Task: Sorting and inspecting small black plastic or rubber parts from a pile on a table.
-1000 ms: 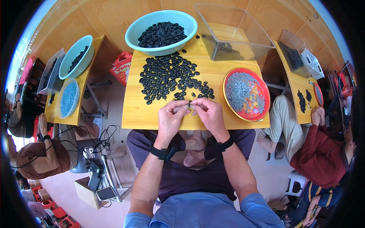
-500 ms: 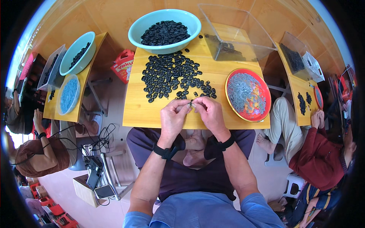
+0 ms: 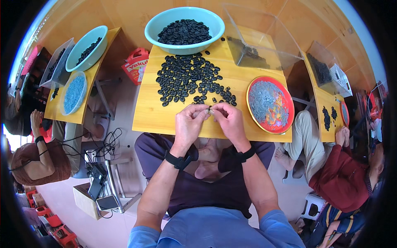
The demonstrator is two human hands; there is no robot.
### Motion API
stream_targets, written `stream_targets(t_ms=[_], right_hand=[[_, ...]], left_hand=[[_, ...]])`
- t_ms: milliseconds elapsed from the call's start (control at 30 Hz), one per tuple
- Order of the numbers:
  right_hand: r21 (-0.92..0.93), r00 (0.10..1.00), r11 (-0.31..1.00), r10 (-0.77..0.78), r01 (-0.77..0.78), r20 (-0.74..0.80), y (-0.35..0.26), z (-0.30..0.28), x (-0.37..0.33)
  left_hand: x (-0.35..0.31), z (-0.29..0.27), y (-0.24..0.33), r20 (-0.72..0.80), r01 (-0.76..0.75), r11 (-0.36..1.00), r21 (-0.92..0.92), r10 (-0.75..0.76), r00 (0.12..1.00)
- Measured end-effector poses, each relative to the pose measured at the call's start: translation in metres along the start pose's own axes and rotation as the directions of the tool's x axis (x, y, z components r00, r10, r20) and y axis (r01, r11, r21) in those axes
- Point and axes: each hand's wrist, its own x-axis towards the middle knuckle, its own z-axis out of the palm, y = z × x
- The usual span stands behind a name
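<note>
My left hand (image 3: 189, 123) and my right hand (image 3: 230, 122) meet in a pinch over the front part of the yellow table (image 3: 155, 122). A small black piece (image 3: 209, 109) shows between their fingertips, mostly covered by the fingers. Just beyond my hands spread many loose black oval pieces with holes (image 3: 182, 76), some of them close to my fingertips. To the right of my right hand stands a round red tray with a golden rim (image 3: 249, 108), holding many thin grey-blue pin-like pieces (image 3: 264, 99).
A light-blue basin (image 3: 184, 50) of black pieces stands at the table's back, beside a clear plastic bin (image 3: 264, 58). People work at side tables left (image 3: 68, 115) and right (image 3: 328, 134). Cables and a metal stand (image 3: 118, 182) occupy the floor at left.
The whole view has shifted slightly. Both hands keep their pinch at nearly the same spot, with only small finger movement. The person at left has raised a hand slightly less high.
</note>
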Motion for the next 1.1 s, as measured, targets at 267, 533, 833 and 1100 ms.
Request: stream_targets(t_ms=[267,533,833,1100], right_hand=[[-0.029,1.0,0.999,0.013,-0.013,-0.009,-0.0047,0.001,-0.0007],[-0.164,0.995,0.982,-0.097,0.095,-0.007,-0.0023,0.001,-0.0015],[-0.189,0.993,0.975,-0.116,0.118,0.023,-0.0014,0.0026,0.0007],[-0.166,0.998,0.985,-0.049,0.055,0.041,-0.0044,0.0022,0.0016]], left_hand=[[-0.001,-0.0019,0.0021,-0.009,0.005,0.999,0.053,-0.005,1.0],[-0.0042,0.0013,0.0033,-0.021,-0.016,0.995,0.103,0.018,1.0],[-0.0032,0.0038,-0.004,-0.097,-0.157,0.97,0.188,0.178,0.979],[-0.0006,-0.0017,0.004,-0.033,-0.108,0.967,0.231,0.118,0.992]])
